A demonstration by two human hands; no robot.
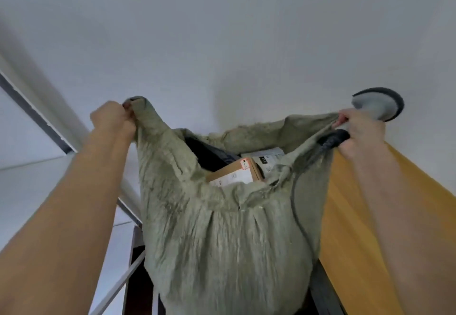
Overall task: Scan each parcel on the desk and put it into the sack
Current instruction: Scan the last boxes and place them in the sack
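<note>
Sack [222,228], pale green and woven, is hanging in the middle of the frame, its mouth stretched wide between two raised hands. The left hand [112,119], at the left of the frame, is gripping one corner of the rim in a closed fist, with the cloth bunched at the fingertips. The right hand [362,132], at the right, is curling round the opposite corner of the rim and, in the same grip, round the handle of a scanner [377,103]. The scanner's grey head is sticking up above the hand at the upper right, and its dark cable [299,206] is running down over the right side of the sack.

Inside the open mouth, parcels are showing: a brown box [237,172] with a white label is lying tilted near the front rim, a white parcel [269,155] is sitting just behind it to the right, and something dark [204,151] is lying at the back left, too shadowed to make out.

A yellow-orange desk [350,216] is slanting down the right side of the frame, just beside the sack and partly under the right forearm. A white wall [222,30] is filling the upper half.
</note>
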